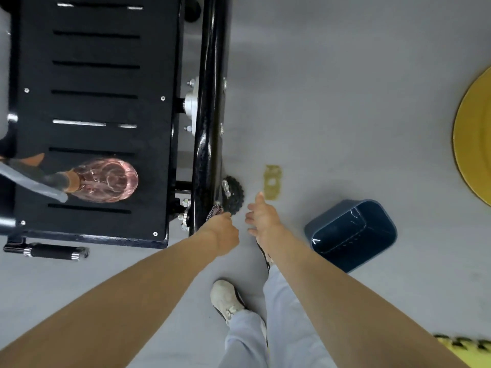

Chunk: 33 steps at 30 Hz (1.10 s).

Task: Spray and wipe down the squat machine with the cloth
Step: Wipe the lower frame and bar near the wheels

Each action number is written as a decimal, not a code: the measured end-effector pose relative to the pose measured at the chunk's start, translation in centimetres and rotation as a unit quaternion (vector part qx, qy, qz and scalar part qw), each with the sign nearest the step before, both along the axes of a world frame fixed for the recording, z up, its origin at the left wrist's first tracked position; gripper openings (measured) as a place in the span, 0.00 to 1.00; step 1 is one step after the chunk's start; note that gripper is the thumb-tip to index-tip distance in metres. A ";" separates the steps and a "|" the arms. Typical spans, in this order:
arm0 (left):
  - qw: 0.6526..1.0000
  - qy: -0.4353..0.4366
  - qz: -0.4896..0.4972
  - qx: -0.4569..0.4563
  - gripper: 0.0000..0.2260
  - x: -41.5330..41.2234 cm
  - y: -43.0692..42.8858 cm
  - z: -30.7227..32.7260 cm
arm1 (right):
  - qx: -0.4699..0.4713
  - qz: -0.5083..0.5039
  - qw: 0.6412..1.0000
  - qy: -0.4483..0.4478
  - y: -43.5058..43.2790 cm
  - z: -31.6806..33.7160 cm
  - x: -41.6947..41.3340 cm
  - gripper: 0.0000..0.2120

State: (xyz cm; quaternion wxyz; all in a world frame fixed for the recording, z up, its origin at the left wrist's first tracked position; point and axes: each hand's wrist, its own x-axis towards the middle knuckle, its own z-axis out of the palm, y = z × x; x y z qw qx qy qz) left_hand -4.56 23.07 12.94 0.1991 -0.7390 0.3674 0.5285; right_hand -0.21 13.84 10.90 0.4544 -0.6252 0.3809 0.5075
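Much of the squat machine (93,81) is judged left to wipe: the cloth (214,210) is gripped by the left hand (221,231) at the side rail's (210,128) lower end, the right hand (263,216) is spread empty alongside, and the spray bottle (106,180) is laid on the machine.

Dark cloth (214,209) — knitted, seemingly — pressed against black squat machine (210,102) frame.
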 end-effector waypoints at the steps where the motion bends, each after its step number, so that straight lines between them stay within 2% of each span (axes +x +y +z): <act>1: 1.000 -0.010 0.006 0.001 0.12 1.3 0.1 -0.1 | -0.001 -0.009 1.000 -0.003 -0.1 -0.2 0.3 0.30; 4: 0.997 -0.074 -0.023 0.016 0.13 5.6 1.4 -0.1 | -0.002 -0.025 1.000 0.003 -0.5 -0.5 1.3 0.30; 8: 0.979 -0.181 -0.073 0.060 0.21 12.9 4.1 1.9 | 0.034 -0.069 0.995 0.061 -1.0 0.1 2.6 0.30; 11: 0.970 -0.229 -0.027 0.081 0.23 17.2 6.1 3.5 | 0.050 -0.069 0.993 0.082 -1.2 0.8 3.3 0.31; 14: 0.965 -0.250 0.031 0.079 0.27 17.3 6.1 4.1 | 0.048 -0.073 0.992 0.088 -1.3 1.8 3.8 0.32; 17: 0.974 -0.220 0.033 0.047 0.26 13.5 5.2 4.2 | 0.035 -0.056 0.995 0.074 -1.2 3.4 3.9 0.31; 19: 0.985 -0.166 0.037 0.005 0.23 10.0 4.3 3.8 | 0.029 -0.051 0.996 0.062 -1.4 4.2 3.8 0.30; 23: 0.987 -0.082 0.125 -0.055 0.15 2.6 2.3 3.3 | 0.012 -0.033 0.998 0.046 -1.5 6.4 3.8 0.26; 25: 0.982 -0.026 0.175 -0.063 0.14 0.4 1.6 3.2 | 0.002 -0.026 0.999 0.033 -1.6 7.1 3.8 0.23; 27: 0.959 0.021 0.272 -0.084 0.14 -1.2 2.1 3.9 | -0.007 -0.001 1.000 0.022 -0.8 7.8 3.6 0.16; 28: 0.935 0.032 0.337 -0.103 0.17 -1.8 2.3 4.6 | -0.012 0.022 1.000 0.017 -0.4 8.2 3.3 0.11; 30: 0.882 0.011 0.448 -0.143 0.25 -3.1 3.4 5.9 | -0.033 0.157 0.986 -0.040 0.8 9.0 2.5 0.06; 32: 0.836 -0.024 0.516 -0.187 0.30 -4.3 5.0 6.9 | -0.074 0.331 0.927 -0.157 2.5 9.7 1.2 0.07; 33: 0.814 -0.040 0.541 -0.206 0.30 -4.7 5.6 7.1 | -0.082 0.377 0.900 -0.204 3.4 10.1 0.6 0.08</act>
